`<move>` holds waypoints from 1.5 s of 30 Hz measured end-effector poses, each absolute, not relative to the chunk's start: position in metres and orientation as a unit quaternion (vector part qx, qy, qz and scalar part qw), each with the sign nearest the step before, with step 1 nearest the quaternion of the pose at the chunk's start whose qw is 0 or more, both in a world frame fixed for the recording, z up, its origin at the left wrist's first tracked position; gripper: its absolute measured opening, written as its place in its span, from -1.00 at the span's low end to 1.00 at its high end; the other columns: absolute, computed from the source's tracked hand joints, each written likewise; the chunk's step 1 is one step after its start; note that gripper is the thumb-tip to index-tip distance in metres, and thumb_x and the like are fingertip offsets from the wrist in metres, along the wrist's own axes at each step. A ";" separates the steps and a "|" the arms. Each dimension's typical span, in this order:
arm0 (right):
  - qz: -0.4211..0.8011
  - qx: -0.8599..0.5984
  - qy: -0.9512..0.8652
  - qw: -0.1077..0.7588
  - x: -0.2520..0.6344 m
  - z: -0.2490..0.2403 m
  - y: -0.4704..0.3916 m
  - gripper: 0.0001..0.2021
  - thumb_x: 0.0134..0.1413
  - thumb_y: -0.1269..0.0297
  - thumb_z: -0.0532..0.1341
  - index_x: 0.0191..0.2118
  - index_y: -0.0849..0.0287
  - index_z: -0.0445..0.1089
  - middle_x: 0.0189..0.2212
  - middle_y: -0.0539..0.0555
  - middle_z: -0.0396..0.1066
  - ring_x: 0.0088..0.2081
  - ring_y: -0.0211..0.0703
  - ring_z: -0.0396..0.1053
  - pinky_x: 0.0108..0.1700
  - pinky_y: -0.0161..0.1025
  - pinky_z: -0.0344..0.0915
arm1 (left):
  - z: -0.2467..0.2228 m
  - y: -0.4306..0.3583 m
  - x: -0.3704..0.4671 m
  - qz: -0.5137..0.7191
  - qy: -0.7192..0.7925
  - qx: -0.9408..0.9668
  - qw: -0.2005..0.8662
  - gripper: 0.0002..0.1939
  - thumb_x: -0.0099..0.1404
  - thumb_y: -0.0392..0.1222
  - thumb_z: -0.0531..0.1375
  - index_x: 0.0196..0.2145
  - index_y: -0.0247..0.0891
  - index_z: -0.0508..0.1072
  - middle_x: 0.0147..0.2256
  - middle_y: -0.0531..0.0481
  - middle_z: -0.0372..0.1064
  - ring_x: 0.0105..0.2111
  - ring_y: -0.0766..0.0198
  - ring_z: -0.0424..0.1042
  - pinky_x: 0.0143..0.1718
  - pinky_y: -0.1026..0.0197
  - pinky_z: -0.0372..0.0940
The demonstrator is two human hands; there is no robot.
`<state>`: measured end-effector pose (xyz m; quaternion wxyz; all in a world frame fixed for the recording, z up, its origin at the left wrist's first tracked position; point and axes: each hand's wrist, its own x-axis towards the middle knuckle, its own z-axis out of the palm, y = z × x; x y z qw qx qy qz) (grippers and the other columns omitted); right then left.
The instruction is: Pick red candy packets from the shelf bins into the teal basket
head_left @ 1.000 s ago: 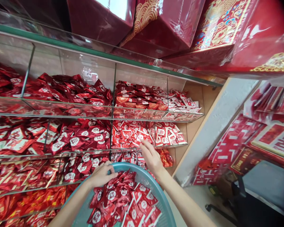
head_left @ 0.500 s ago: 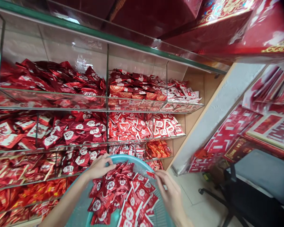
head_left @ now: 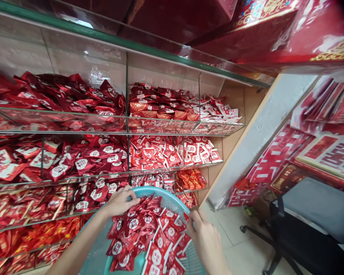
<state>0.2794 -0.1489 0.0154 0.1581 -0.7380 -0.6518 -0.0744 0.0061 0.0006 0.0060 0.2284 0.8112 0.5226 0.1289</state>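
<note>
Right hand (head_left: 205,235) pinching small red packet (head_left: 186,216) between thumb and fingers, mostly hiding it, at right side of teal basket (head_left: 156,190). Left hand (head_left: 120,201) curling over basket's far-left rim. Pinched packet probably handling light, slick, crinkly; sealed edge likely offering best pinch. Rim looking like surest basket hold. Dark-red packets (head_left: 133,223) lying left inside, white-edged packets (head_left: 157,256) right. Farther, glass shelves (head_left: 109,41) holding more packets.
</note>
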 end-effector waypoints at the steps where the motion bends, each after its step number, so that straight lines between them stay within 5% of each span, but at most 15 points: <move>1: -0.077 -0.743 -0.649 0.142 0.278 0.020 -0.148 -0.88 0.13 0.34 -0.01 -0.40 0.10 0.20 -0.44 -0.05 0.31 -0.56 -0.24 0.39 -0.64 -0.35 -0.08 | 0.006 0.001 0.006 0.129 0.523 0.811 0.228 -0.59 0.12 0.24 0.01 -0.44 -0.13 0.39 -0.10 0.07 0.27 -0.07 0.12 0.28 -0.10 0.16 0.17; 8: -0.054 -0.767 -0.639 0.009 0.266 0.022 -0.135 -0.81 0.03 0.57 -0.01 -0.35 0.18 0.26 -0.37 0.11 0.38 -0.48 -0.14 0.46 -0.61 -0.35 0.01 | 0.007 0.000 0.006 0.135 0.520 0.812 0.229 -0.60 0.13 0.22 0.02 -0.44 -0.14 0.40 -0.10 0.07 0.27 -0.08 0.13 0.28 -0.11 0.17 0.16; 21: -0.060 -0.742 -0.667 0.029 0.255 -0.008 -0.121 -0.79 0.07 0.55 -0.01 -0.31 0.18 0.32 -0.34 0.10 0.39 -0.42 -0.12 0.46 -0.54 -0.33 0.23 | 0.007 0.000 0.006 0.138 0.514 0.818 0.217 -0.63 0.15 0.20 0.01 -0.44 -0.13 0.39 -0.17 0.08 0.28 -0.16 0.20 0.31 -0.18 0.22 0.16; 29: -0.062 -0.732 -0.666 0.130 0.256 -0.012 -0.130 -0.82 0.14 0.19 0.04 -0.37 0.12 0.30 -0.36 0.05 0.38 -0.45 -0.13 0.44 -0.52 -0.31 0.23 | 0.006 -0.001 0.006 0.147 0.517 0.813 0.226 -0.64 0.15 0.18 0.02 -0.45 -0.13 0.39 -0.18 0.07 0.27 -0.15 0.20 0.30 -0.17 0.20 0.14; 37: 0.080 -0.665 -0.626 0.399 0.274 -0.018 -0.128 -0.68 0.19 0.12 -0.04 -0.44 0.14 0.31 -0.48 0.02 0.38 -0.46 -0.23 0.37 -0.42 -0.38 0.24 | 0.005 0.001 0.004 0.147 0.507 0.816 0.234 -0.64 0.15 0.18 0.01 -0.44 -0.14 0.37 -0.23 0.06 0.27 -0.21 0.21 0.32 -0.20 0.20 0.15; 45: 0.106 -0.647 -0.595 0.465 0.276 -0.024 -0.128 -0.66 0.16 0.08 -0.02 -0.50 0.14 0.30 -0.59 -0.02 0.34 -0.56 -0.24 0.31 -0.51 -0.38 0.23 | 0.004 0.000 0.003 0.157 0.508 0.811 0.243 -0.61 0.14 0.21 0.01 -0.44 -0.14 0.38 -0.22 0.05 0.26 -0.15 0.17 0.30 -0.15 0.19 0.16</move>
